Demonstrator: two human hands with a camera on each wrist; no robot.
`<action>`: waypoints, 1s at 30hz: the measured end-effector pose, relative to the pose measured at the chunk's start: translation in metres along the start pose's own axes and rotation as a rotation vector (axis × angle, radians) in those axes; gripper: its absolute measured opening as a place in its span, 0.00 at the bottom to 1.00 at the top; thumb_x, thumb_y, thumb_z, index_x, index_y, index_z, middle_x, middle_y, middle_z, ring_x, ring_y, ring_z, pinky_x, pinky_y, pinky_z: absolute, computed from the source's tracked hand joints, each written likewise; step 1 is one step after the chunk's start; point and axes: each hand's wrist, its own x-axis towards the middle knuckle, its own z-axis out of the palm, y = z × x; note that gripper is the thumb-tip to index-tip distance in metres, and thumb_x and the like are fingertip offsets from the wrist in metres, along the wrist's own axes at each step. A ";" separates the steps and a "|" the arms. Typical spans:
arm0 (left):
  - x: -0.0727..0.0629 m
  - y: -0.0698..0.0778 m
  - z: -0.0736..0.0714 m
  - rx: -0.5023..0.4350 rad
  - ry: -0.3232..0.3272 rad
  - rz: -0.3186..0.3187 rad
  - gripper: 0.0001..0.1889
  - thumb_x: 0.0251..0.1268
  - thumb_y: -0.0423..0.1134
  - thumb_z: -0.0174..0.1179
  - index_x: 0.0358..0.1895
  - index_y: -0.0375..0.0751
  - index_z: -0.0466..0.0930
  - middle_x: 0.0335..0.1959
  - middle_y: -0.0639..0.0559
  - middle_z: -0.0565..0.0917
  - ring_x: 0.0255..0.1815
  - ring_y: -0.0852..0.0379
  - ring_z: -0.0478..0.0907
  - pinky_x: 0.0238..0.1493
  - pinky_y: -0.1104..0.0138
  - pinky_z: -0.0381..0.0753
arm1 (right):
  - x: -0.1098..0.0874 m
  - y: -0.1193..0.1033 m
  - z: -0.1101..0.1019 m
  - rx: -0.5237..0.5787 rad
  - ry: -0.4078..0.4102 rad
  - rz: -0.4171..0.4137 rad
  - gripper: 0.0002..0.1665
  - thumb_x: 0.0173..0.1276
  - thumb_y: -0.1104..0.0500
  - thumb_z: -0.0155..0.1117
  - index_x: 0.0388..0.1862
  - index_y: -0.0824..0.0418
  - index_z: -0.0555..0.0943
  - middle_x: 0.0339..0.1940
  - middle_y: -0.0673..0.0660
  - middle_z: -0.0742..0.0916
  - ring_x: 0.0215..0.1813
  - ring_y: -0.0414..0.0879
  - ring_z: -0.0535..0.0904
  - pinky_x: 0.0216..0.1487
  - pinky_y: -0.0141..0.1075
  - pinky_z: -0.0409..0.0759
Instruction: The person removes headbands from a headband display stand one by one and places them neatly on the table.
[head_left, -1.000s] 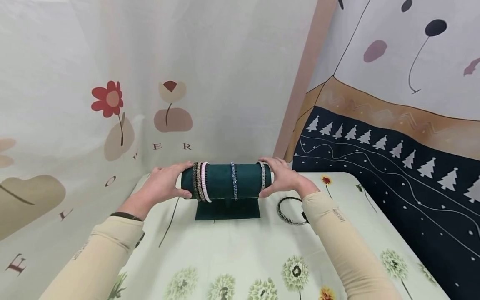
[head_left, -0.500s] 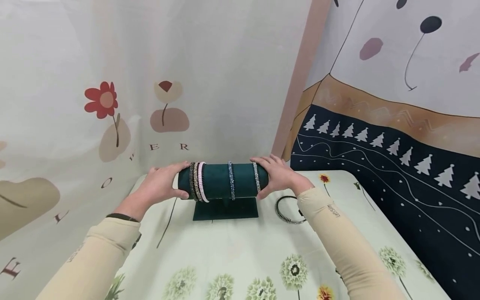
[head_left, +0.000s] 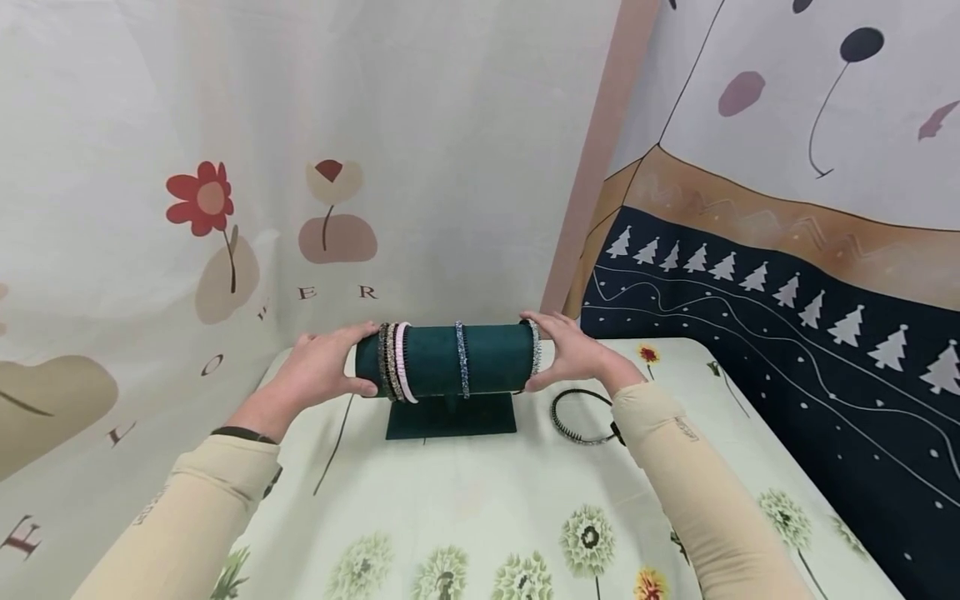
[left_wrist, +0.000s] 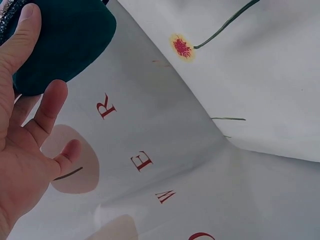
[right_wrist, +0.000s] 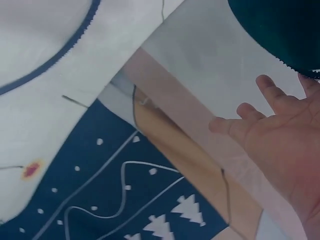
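Observation:
A dark green padded roll on a stand [head_left: 427, 358] bears several headbands. My left hand [head_left: 318, 367] grips its left end, thumb in front and fingers behind. Beside that thumb sit a dark headband, a beige one and a pink headband [head_left: 405, 362]. A blue glittery headband [head_left: 462, 358] circles the roll right of the middle. At the right end, my right hand [head_left: 573, 354] holds a silvery toothed headband [head_left: 536, 348] between thumb and fingers. In the right wrist view, fingertips touch its toothed edge by the green roll [right_wrist: 285, 30]; the thumb is out of view.
A loose black headband [head_left: 581, 417] lies on the flower-print tablecloth [head_left: 465, 492], right of the stand and under the right forearm. A pale printed curtain [head_left: 450, 167] hangs behind the table. Navy tree-print fabric [head_left: 750, 333] hangs at the right.
My right hand first slides the silvery headband inward along the roll, then draws it back outward to the right end. The left hand keeps its grip on the roll.

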 end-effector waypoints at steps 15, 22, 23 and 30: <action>0.007 0.003 -0.002 0.001 -0.005 0.009 0.55 0.54 0.51 0.83 0.84 0.44 0.62 0.82 0.37 0.69 0.77 0.33 0.72 0.74 0.30 0.61 | -0.056 0.081 -0.012 0.354 0.127 0.203 0.70 0.64 0.44 0.81 0.91 0.45 0.42 0.91 0.69 0.46 0.89 0.73 0.45 0.81 0.76 0.55; 0.005 0.001 0.000 -0.008 -0.009 0.012 0.55 0.54 0.52 0.83 0.84 0.43 0.63 0.82 0.36 0.70 0.77 0.31 0.72 0.74 0.29 0.60 | -0.112 0.119 -0.031 0.303 0.190 0.268 0.71 0.66 0.47 0.80 0.90 0.53 0.38 0.89 0.75 0.45 0.87 0.79 0.42 0.78 0.78 0.58; 0.005 0.001 0.001 -0.008 -0.011 0.013 0.55 0.54 0.52 0.83 0.84 0.42 0.62 0.82 0.36 0.70 0.78 0.32 0.71 0.74 0.29 0.60 | -0.119 0.122 -0.034 0.231 0.192 0.286 0.72 0.65 0.47 0.81 0.90 0.54 0.39 0.88 0.76 0.47 0.87 0.79 0.44 0.77 0.78 0.60; 0.003 -0.004 0.001 -0.008 -0.004 0.032 0.55 0.54 0.50 0.84 0.83 0.40 0.63 0.81 0.35 0.70 0.76 0.31 0.73 0.74 0.28 0.59 | -0.141 0.139 -0.040 -0.452 0.138 0.332 0.71 0.44 0.54 0.90 0.84 0.65 0.59 0.81 0.74 0.68 0.85 0.79 0.44 0.77 0.84 0.43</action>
